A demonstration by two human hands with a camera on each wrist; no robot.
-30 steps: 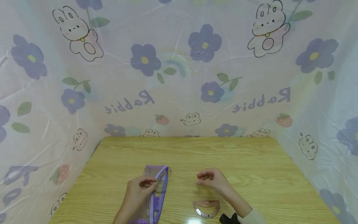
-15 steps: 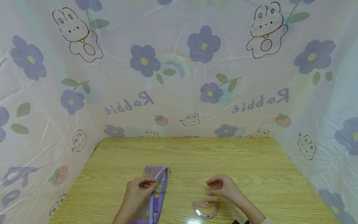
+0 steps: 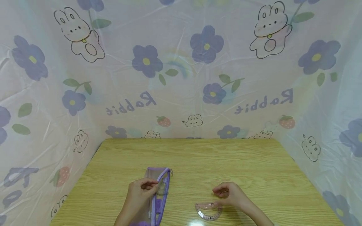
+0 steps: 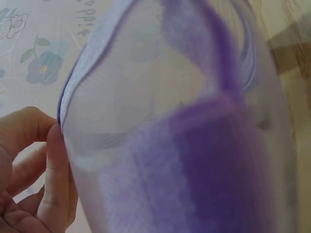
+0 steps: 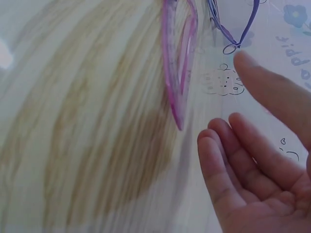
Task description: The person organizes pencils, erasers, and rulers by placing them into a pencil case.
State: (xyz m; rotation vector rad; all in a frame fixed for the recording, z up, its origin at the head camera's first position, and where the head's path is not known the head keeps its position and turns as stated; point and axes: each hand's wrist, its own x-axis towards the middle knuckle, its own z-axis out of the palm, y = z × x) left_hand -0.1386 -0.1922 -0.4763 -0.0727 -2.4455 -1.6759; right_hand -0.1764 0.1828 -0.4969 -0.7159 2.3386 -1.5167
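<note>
My left hand point(image 3: 138, 194) pinches the rim of a see-through mesh pencil case point(image 3: 154, 173) with purple trim, which lies with its zip side parted. Through the opening show a purple item point(image 3: 158, 205) and a clear piece with fine markings. Up close in the left wrist view, thumb and finger point(image 4: 56, 160) grip the case's pale edge. A clear pinkish protractor point(image 3: 209, 217) lies flat on the table, its curve toward me. Over its right end hovers my right hand point(image 3: 233, 196), fingers loosely bent, with the protractor point(image 5: 168, 63) just beyond the fingertips in the right wrist view.
The wood-grain table point(image 3: 192, 153) reaches back to a hanging sheet point(image 3: 175, 40) printed with rabbits and flowers. The same sheet encloses the left and right sides. A bright light reflection shows near the table's front.
My right hand has moved right and toward me, coming down beside the protractor. The left hand keeps its grip on the pencil case, which has stayed in place.
</note>
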